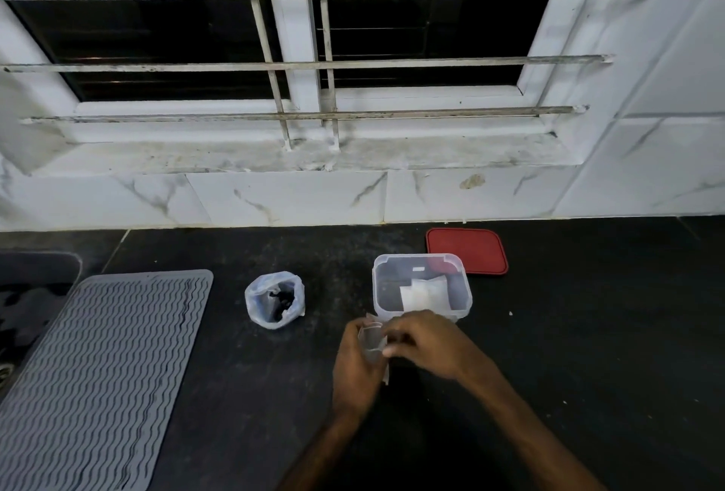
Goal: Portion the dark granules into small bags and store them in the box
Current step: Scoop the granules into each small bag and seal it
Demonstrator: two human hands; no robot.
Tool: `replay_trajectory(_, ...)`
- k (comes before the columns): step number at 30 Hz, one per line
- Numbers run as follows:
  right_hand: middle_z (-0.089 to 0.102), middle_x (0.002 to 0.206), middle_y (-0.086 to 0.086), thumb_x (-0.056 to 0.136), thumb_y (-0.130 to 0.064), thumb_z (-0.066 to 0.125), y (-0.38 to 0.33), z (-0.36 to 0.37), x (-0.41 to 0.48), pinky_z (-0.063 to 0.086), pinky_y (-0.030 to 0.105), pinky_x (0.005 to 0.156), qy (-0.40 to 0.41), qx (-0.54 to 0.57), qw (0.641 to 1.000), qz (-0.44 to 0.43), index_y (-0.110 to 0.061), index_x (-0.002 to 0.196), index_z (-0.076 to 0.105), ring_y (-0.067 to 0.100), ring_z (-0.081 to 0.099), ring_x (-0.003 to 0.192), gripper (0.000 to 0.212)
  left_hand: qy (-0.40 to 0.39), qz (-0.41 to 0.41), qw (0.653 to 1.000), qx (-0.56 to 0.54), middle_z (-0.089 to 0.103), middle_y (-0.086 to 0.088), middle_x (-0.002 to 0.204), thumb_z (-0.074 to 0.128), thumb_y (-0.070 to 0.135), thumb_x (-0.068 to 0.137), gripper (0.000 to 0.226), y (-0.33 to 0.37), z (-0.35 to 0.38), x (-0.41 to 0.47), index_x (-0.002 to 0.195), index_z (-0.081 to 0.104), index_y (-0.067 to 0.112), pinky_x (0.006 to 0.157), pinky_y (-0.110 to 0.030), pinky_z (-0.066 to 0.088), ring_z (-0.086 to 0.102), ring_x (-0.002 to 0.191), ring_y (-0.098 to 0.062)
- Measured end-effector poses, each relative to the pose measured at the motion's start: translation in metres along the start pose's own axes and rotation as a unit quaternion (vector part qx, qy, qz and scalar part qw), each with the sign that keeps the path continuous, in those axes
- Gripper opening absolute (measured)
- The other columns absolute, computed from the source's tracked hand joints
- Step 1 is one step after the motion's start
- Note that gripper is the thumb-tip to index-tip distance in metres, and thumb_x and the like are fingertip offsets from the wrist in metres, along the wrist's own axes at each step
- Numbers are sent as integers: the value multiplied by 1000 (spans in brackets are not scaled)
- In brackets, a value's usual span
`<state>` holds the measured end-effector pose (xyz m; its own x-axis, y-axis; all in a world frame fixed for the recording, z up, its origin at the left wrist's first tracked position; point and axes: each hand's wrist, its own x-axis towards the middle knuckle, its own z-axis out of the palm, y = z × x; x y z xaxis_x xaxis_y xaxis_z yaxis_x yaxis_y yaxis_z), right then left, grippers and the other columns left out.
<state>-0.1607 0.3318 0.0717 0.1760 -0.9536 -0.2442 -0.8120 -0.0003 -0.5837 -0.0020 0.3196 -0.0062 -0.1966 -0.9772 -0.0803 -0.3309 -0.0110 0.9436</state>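
Observation:
A small clear bag (372, 341) stands between my two hands just in front of the box. My left hand (355, 369) grips it from the left and below. My right hand (423, 345) pinches its upper edge from the right. The clear plastic box (421, 261) sits open on the dark counter with white packets (423, 294) inside. To the left stands a rolled-down plastic bag (274, 300) with the dark granules (284, 300) in it.
A red lid (467, 251) lies flat behind the box on the right. A grey ribbed mat (102, 373) covers the counter's left part. A tiled wall and a barred window rise behind the black counter (588, 333).

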Motion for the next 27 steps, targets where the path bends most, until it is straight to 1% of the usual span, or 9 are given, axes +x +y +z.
replay_trajectory(3,71,112,-13,88,-40,64,0,13,2,48,24,91,8,-1,1000,12,-33,109,71,3,63,101,23,-15,-9,999,37,61,16,115,62,46,84,41,-4,11,2,120,45,39,92,-37,54,61,104,0)
replay_trajectory(6,69,120,-5,96,-34,56,5,19,13,46,32,101,-2,-62,997,41,-27,116,70,14,62,110,25,-28,-35,998,54,59,14,117,65,41,85,45,-11,21,6,121,39,42,96,-36,51,60,105,-3)
replay_trajectory(10,67,115,5,98,-26,51,10,16,15,47,37,93,-12,-171,985,26,-20,116,67,26,62,106,25,-48,-61,996,43,57,7,125,66,52,82,60,-10,29,13,131,37,34,102,-34,48,58,110,-6)
replay_trajectory(12,65,118,8,98,-25,50,11,12,16,44,42,96,-28,-207,978,21,-17,118,64,30,59,109,25,-48,-46,997,35,57,8,124,70,38,85,57,-13,29,13,130,36,31,94,-25,50,58,109,-6)
replay_trajectory(15,63,123,8,98,-31,51,11,8,20,40,42,102,-53,-237,969,33,-19,122,60,29,57,115,28,-27,-47,998,9,54,20,121,76,31,82,59,-14,24,13,126,37,39,88,-15,47,57,110,2)
replay_trajectory(17,65,119,9,98,-26,50,11,9,21,42,42,98,-25,-248,968,20,-19,119,61,30,59,111,25,-20,-37,999,12,55,20,118,77,26,81,58,-16,21,15,123,39,39,88,-15,47,56,108,6)
replay_trajectory(19,67,115,8,96,-21,51,13,12,22,43,41,95,2,-258,966,13,-18,115,63,30,61,107,23,-18,-29,999,22,56,19,118,80,27,78,61,-18,18,18,123,40,38,91,-20,48,56,107,8)
replay_trajectory(24,65,117,9,92,-20,59,16,15,21,43,43,97,36,-274,961,-12,-18,118,62,29,58,111,26,-60,-39,996,47,57,16,121,88,36,61,84,-26,13,22,123,33,48,90,-28,54,61,107,-3)
replay_trajectory(27,63,121,8,90,-21,61,19,15,17,42,44,100,51,-256,965,-41,-18,120,62,27,55,115,30,-72,-43,995,53,59,15,117,90,22,64,88,-28,14,18,125,32,44,85,-18,52,61,101,7)
